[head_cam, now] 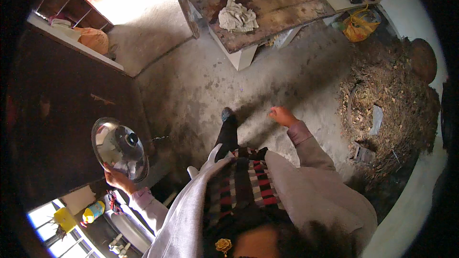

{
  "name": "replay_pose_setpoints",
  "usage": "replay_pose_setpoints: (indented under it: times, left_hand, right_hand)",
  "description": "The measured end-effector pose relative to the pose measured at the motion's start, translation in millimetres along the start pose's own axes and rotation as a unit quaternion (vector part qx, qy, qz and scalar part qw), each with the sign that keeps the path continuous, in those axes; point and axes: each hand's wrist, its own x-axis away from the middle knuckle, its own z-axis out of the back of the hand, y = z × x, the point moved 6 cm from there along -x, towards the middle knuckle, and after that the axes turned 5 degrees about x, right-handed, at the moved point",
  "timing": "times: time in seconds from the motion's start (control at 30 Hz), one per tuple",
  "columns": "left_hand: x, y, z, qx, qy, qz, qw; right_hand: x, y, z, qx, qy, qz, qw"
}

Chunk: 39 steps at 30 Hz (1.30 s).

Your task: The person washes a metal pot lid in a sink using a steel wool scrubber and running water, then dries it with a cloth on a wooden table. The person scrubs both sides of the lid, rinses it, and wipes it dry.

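My left hand (119,179) grips the lower rim of a round, shiny metal pot lid (114,147) with a dark knob. The lid is tilted up on edge at my left side, in front of a dark wall panel. My right hand (284,116) hangs over the concrete floor with its fingers curled in, and I see nothing in it. Ahead of me, a crumpled pale cloth (237,17) lies near the corner of a stained wooden table (287,9).
A heap of dry twigs and leaves (391,114) covers the floor at right. A yellow plastic bag (360,28) sits beyond it. A doorway (150,18) opens at upper left. Behind my left arm are a sink (127,231) and a yellow bottle (94,212).
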Motion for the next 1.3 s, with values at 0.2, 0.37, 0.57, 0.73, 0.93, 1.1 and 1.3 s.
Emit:
replay_pose_setpoints:
  times: [0.2, 0.37, 0.57, 0.73, 0.93, 1.1, 1.3]
  left_hand:
    - [-18, 0, -109, -0.039, -0.045, 0.007, 0.998]
    - [-32, 5, -166, -0.107, -0.067, -0.019, 0.992]
    - [-46, -1, -204, -0.14, -0.118, -0.073, 0.98]
    - [-45, -37, -214, -0.111, -0.147, -0.036, 0.982]
    - [-10, -51, -177, -0.074, -0.071, 0.021, 0.995]
    - [23, -33, -171, -0.214, -0.059, -0.034, 0.975]
    - [61, 25, -206, -0.045, -0.033, -0.019, 0.998]
  right_hand:
    - [-98, 15, 54, -0.039, 0.032, 0.013, 0.999]
    - [-204, -35, 112, -0.063, 0.173, 0.051, 0.982]
    - [-344, -59, 139, -0.074, 0.196, -0.041, 0.977]
    - [-401, -79, 136, -0.011, 0.274, -0.055, 0.96]
    - [-371, -116, 203, -0.213, 0.253, 0.066, 0.941]
    - [-344, -56, 264, -0.668, 0.066, 0.04, 0.74]
    - [-302, -21, 341, -0.714, 0.109, 0.112, 0.682]
